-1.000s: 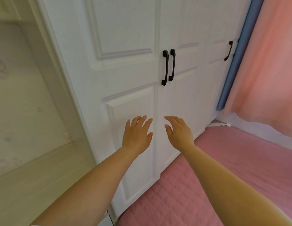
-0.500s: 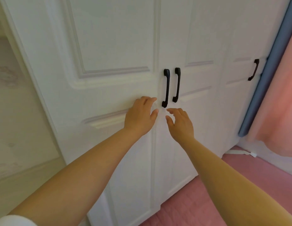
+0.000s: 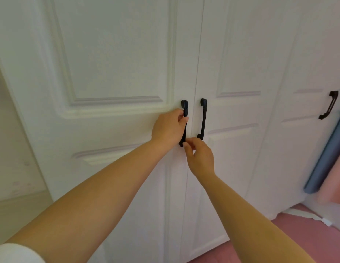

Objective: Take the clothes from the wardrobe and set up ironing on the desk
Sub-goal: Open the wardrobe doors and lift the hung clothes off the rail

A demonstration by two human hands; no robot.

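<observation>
Squarely across the frame, white wardrobe [image 3: 118,54] with its paneled doors shut. At the centre, left hand [image 3: 168,128] wrapped round the left black handle [image 3: 184,122], fingers tucked behind the bar and thumb across its front. Just below and right of it, right hand [image 3: 200,157] with fingers curled, fingertips by the foot of the right black handle [image 3: 203,118], hard to tell whether touching; nothing gripped. Further right, near the frame's edge, a third black handle [image 3: 329,105] on another door. Lower right, pink floor covering [image 3: 307,242] and a blue strip [image 3: 326,154] beside the wardrobe. No clothes visible.
</observation>
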